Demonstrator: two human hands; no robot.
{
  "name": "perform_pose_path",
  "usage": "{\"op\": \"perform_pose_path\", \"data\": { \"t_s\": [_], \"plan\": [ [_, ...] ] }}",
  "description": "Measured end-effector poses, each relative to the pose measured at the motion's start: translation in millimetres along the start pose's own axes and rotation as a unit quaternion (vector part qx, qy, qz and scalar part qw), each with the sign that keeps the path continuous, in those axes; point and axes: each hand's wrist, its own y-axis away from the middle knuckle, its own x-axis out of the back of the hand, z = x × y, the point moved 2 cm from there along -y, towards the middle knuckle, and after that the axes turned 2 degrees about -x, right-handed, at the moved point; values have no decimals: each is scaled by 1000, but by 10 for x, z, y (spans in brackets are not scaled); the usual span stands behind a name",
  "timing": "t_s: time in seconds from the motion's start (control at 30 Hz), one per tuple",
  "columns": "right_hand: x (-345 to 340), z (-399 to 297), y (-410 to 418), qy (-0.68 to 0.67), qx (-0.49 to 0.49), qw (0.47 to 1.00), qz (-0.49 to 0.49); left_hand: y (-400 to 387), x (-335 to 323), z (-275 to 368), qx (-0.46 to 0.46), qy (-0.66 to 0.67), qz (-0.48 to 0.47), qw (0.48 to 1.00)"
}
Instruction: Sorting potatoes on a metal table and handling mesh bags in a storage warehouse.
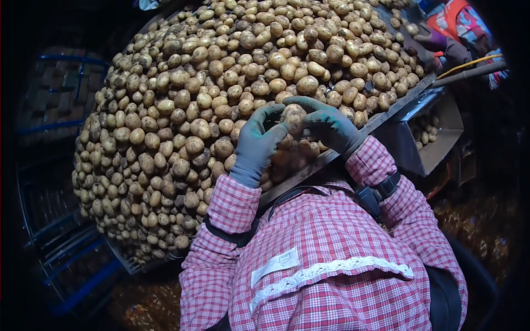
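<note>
A large heap of soil-marked potatoes (198, 99) covers the sorting table before me. Over its near edge, both my hands, in grey gloves with green-stained fingers, hold one brown, dirt-covered potato (294, 118) between them. My left hand (258, 138) has its thumb and fingertips at the potato's left side. My right hand (329, 122) curves round its right side, with the index finger reaching over the top. More potatoes lie just beneath my hands, partly in shadow.
The table's raised edge (374, 122) runs diagonally past my waist. Beyond it at the right is an open cardboard box (445, 140) with small potatoes inside. A co-worker's hand (424, 37) is at the heap's upper right, near a pole (468, 73). Blue-framed crates (62, 124) stand at the left.
</note>
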Motion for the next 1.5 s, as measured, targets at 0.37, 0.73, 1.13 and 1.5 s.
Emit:
{"op": "perform_pose_path", "data": {
  "t_s": [0.37,0.73,1.13,1.5],
  "plan": [
    [142,208,57,93,43,989,107,-85,-378,-153,26,-129,-28,991],
    [644,160,175,68,-3,994,85,-296,-737,-219,82,-108,-61,989],
    [1637,-237,757,120,199,952,197,-1978,-1131,-103,-272,-527,-6,805],
    [1593,-472,716,-91,109,980,141,-1673,-1756,20,-84,-261,-191,943]
  ]
}}
